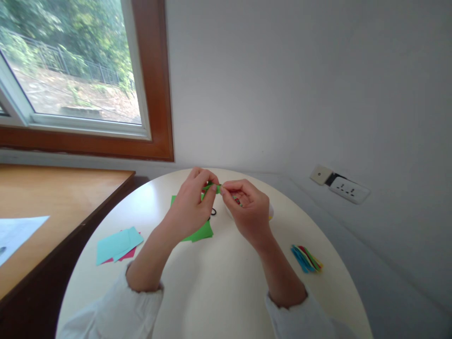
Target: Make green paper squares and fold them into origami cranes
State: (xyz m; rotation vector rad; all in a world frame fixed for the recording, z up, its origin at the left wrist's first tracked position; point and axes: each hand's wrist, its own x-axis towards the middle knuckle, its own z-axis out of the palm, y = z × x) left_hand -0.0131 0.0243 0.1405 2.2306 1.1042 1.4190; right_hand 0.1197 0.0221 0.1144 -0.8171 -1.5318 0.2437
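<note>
Both of my hands meet over the far part of a round white table [226,282]. Between their fingertips is a small piece of green paper [218,189], pinched by my left hand [192,202] and by my right hand [249,207]. Its exact shape is partly hidden by the fingers. Under my left hand lie green paper sheets [202,232], and a black loop [213,212], perhaps a scissors handle, shows beside them. Behind my right hand sits a white bowl or plate [271,210], mostly covered, with small coloured bits in it.
Light blue sheets [118,246] overlap pink paper [129,254] on the table's left. A bundle of coloured strips [306,259] lies at the right. A wooden desk [70,193] with a printed sheet [17,233] stands left; a wall with a socket [349,189] rises behind.
</note>
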